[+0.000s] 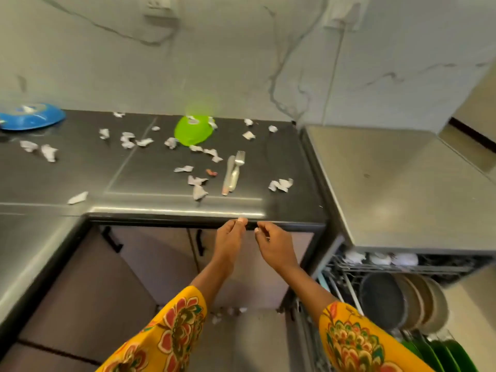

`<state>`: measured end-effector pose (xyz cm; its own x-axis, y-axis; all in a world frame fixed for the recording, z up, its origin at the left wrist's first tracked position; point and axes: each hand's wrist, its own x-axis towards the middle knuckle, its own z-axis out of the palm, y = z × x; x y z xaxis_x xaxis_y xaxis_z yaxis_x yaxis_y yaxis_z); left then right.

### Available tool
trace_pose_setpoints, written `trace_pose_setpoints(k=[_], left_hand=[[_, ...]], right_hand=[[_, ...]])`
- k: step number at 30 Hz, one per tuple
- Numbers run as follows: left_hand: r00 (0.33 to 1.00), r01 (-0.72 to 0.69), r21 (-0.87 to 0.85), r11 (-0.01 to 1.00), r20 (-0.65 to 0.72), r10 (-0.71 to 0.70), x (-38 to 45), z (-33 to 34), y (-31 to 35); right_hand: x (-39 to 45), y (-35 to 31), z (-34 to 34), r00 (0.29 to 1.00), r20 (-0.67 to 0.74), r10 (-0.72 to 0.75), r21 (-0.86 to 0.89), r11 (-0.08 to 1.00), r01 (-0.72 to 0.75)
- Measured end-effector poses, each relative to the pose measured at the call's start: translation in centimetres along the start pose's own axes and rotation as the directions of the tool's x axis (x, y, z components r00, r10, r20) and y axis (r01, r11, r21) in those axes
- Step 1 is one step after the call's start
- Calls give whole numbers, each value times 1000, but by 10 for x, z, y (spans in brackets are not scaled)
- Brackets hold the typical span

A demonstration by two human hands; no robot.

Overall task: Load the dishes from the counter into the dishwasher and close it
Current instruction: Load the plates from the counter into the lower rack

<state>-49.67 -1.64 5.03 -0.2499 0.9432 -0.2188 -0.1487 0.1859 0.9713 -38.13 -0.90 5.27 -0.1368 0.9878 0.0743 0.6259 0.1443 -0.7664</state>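
A green plate lies near the back of the dark counter, and a blue plate sits at the far left. A fork and a knife lie side by side nearer the front. My left hand reaches up to the counter's front edge with fingers straight and holds nothing. My right hand hovers just right of it, fingers loosely curled, also holding nothing. At the lower right the dishwasher's pulled-out rack holds several upright plates and pans.
Several crumpled paper scraps litter the counter around the dishes. A steel surface sits above the dishwasher on the right. Cupboard doors with black handles stand below the counter. White cups sit in the upper rack.
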Motion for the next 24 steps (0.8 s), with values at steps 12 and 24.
trace_pose_setpoints(k=[12,24], left_hand=[[982,-53,-29,998,-185,47,69,-149,59],[980,-20,-91,996,-200,2,155,-160,71]], right_hand=[[81,-125,97,992,41,-118,18,993,117],[188,-133,132,992,65,-111,-46,992,114]])
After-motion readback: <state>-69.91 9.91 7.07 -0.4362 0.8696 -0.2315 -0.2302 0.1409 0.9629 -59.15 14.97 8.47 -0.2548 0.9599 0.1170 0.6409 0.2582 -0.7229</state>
